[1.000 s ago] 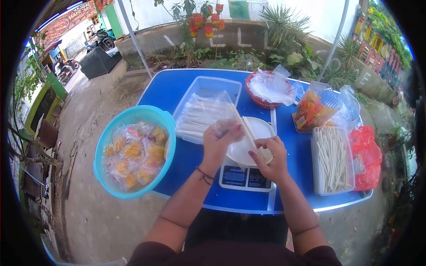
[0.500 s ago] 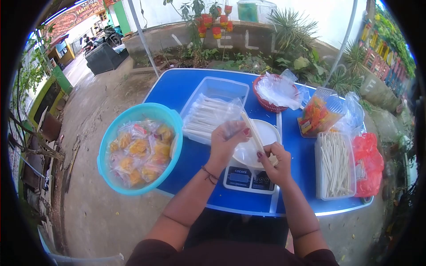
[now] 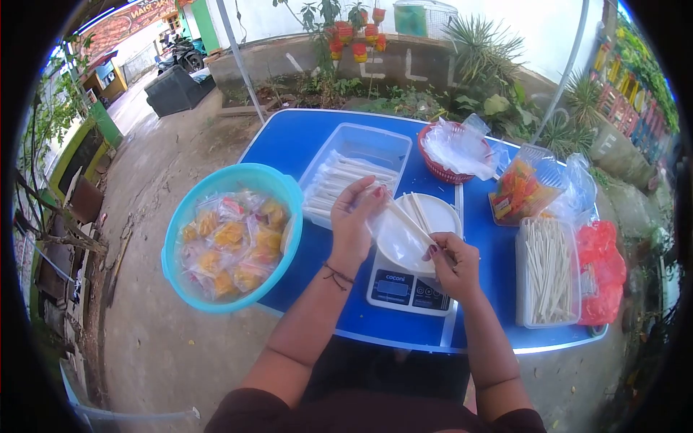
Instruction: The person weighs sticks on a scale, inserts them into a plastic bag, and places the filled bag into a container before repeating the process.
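A narrow clear plastic bag with pale sticks (image 3: pixel 406 222) in it slants between my two hands over the scale. The fingers of my left hand (image 3: pixel 354 220) are closed on its upper left end. My right hand (image 3: pixel 456 267) pinches its lower right end between thumb and fingers. Beneath them a round white plate (image 3: pixel 449 216) rests on a digital kitchen scale (image 3: pixel 393 287), with a few loose pale sticks (image 3: pixel 416 207) lying on the plate. Just beyond my left hand, a clear plastic tub (image 3: pixel 373 139) holds several bagged bundles of sticks (image 3: pixel 350 177).
A turquoise basin (image 3: pixel 170 245) of bagged yellow snacks stands at the left. On the blue table (image 3: pixel 278 144) are a red basket (image 3: pixel 437 173) of plastic bags, a container of orange packets (image 3: pixel 516 191), a tub of loose sticks (image 3: pixel 548 270) and a red plastic bag (image 3: pixel 603 270).
My left hand has tipped back with its fingers raised, and the bag has tilted lower over the plate. Loose sticks on the plate now show. The whole view has shifted slightly.
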`<action>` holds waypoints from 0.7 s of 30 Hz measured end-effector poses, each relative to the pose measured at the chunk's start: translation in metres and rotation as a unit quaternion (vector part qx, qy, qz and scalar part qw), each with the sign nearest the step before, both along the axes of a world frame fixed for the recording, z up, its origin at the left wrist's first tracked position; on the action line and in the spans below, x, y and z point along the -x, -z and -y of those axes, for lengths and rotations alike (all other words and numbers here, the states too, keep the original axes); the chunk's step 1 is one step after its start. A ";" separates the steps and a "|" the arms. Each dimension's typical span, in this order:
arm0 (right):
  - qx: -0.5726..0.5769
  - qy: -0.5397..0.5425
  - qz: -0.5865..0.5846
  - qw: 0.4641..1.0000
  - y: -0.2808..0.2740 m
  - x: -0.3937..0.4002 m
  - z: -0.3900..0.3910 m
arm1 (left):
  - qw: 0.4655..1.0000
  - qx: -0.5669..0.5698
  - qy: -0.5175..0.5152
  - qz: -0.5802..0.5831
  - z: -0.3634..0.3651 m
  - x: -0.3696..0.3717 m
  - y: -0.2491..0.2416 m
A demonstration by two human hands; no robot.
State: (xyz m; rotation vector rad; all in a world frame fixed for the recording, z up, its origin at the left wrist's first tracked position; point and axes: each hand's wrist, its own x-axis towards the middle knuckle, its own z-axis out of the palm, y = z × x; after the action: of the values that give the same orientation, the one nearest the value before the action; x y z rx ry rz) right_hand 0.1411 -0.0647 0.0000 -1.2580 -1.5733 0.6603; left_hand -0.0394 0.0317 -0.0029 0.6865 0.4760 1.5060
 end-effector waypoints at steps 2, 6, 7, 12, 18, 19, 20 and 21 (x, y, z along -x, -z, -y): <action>-0.023 0.001 0.020 1.000 0.000 0.000 0.000 | 1.000 -0.007 -0.003 -0.009 0.000 0.001 0.001; -0.008 0.002 0.000 1.000 0.001 -0.003 -0.001 | 1.000 -0.012 -0.014 0.018 -0.003 0.004 0.005; -0.017 0.002 -0.004 1.000 0.002 -0.003 0.000 | 0.999 -0.010 -0.024 0.031 -0.003 0.005 0.007; -0.042 0.010 -0.046 0.998 0.008 -0.006 -0.004 | 0.995 -0.038 -0.042 0.076 -0.012 0.009 0.005; -0.032 0.000 -0.149 0.988 0.010 -0.001 -0.003 | 0.961 0.038 0.273 -0.028 0.016 -0.010 -0.004; -0.026 0.001 -0.143 0.989 0.009 0.000 -0.002 | 0.961 0.015 0.252 -0.110 0.019 -0.013 0.000; -0.022 0.002 -0.136 0.990 0.007 0.000 -0.002 | 0.954 -0.009 0.229 -0.192 0.020 -0.017 0.006; -0.016 0.004 -0.130 0.991 0.005 0.000 -0.002 | 0.939 -0.034 0.205 -0.273 0.021 -0.019 0.010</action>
State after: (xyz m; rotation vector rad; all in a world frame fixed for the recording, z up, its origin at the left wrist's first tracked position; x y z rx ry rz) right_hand 0.1414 -0.0631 -0.0055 -1.1053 -1.3580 0.7577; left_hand -0.0206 0.0109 -0.0125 1.1896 0.6530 0.9299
